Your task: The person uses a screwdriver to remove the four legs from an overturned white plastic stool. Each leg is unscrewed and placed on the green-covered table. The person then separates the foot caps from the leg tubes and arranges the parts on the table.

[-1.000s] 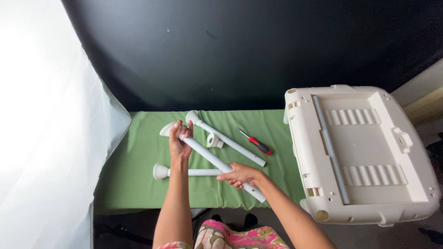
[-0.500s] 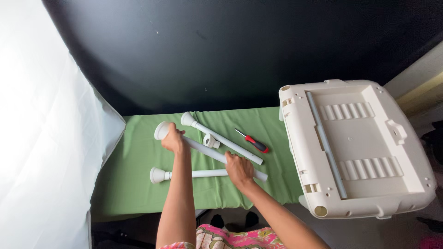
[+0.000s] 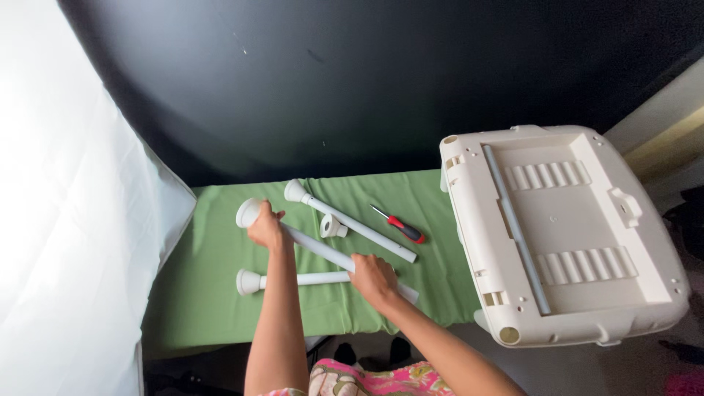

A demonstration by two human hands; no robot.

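My left hand [image 3: 265, 228] grips the upper end of a white plastic tube leg [image 3: 319, 250], just below its round foot cap [image 3: 248, 212]. My right hand [image 3: 372, 278] is closed around the same tube near its lower end. The tube lies slanted over the green cloth table [image 3: 213, 293]. A second white leg [image 3: 352, 223] lies behind it, and a third [image 3: 293, 279] lies flat under my arms. A small white foot cap [image 3: 332, 227] stands between the two slanted legs.
A red-handled screwdriver [image 3: 402, 227] lies on the cloth right of the legs. A large cream plastic seat panel [image 3: 565, 235], underside up, overhangs the table's right end. White fabric hangs at the left, a black backdrop behind.
Both hands have lowered the held tube toward the cloth and shifted it left. My right hand has turned palm-down over the tube's lower part.
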